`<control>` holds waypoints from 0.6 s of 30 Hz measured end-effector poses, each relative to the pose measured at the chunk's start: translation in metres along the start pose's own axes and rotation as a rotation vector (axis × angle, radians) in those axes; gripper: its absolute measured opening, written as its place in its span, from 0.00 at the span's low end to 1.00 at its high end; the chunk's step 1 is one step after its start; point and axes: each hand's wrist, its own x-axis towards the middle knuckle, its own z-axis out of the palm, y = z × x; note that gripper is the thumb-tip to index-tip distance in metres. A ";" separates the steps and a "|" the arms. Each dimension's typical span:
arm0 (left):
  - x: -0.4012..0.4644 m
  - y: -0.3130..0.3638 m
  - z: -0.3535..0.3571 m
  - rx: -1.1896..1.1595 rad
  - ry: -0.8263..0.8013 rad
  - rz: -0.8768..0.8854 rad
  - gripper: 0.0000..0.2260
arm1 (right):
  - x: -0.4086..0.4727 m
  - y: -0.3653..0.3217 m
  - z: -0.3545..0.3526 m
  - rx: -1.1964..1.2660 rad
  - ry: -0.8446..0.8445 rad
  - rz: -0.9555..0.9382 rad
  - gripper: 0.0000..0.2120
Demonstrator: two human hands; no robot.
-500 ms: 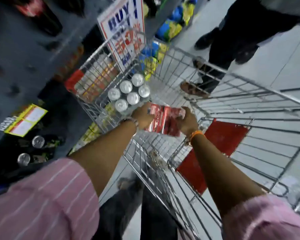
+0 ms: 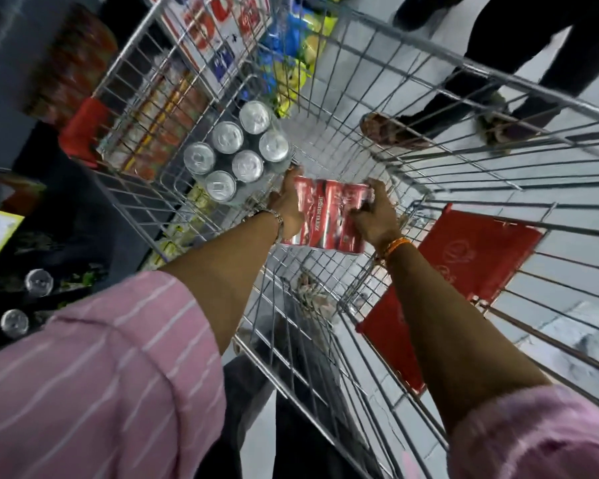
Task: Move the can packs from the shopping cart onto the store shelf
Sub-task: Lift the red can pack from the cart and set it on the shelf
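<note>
A red can pack (image 2: 327, 216) lies on its side inside the wire shopping cart (image 2: 464, 188). My left hand (image 2: 286, 205) grips its left end and my right hand (image 2: 374, 216) grips its right end. A second shrink-wrapped pack of silver-topped cans (image 2: 237, 155) stands upright in the cart's far left corner, just left of my left hand. The store shelf (image 2: 21, 236) is at the left edge, dark, with two can tops (image 2: 26, 302) showing low down.
A red child-seat flap (image 2: 464, 267) hangs on the cart's near right side. Another person's legs and sandalled feet (image 2: 395, 133) stand beyond the cart's far right. A red-and-white promo sign (image 2: 218, 32) and blue and yellow packets (image 2: 291, 57) are past the cart's far end.
The view has drawn closer to the cart. Both hands hold the red pack as before; it now sits slightly higher and nearer, with its label side showing.
</note>
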 end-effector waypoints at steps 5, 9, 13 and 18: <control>-0.009 0.013 -0.027 -0.069 -0.188 0.101 0.40 | -0.012 -0.016 -0.007 0.028 -0.031 0.023 0.24; -0.043 0.019 -0.055 -0.071 -0.119 0.237 0.37 | -0.034 -0.041 -0.026 0.014 -0.001 -0.018 0.25; -0.091 0.023 -0.084 -0.191 -0.042 0.303 0.36 | -0.065 -0.083 -0.043 0.038 0.019 -0.155 0.23; -0.161 0.013 -0.130 -0.343 0.072 0.405 0.37 | -0.113 -0.152 -0.045 0.055 -0.047 -0.358 0.20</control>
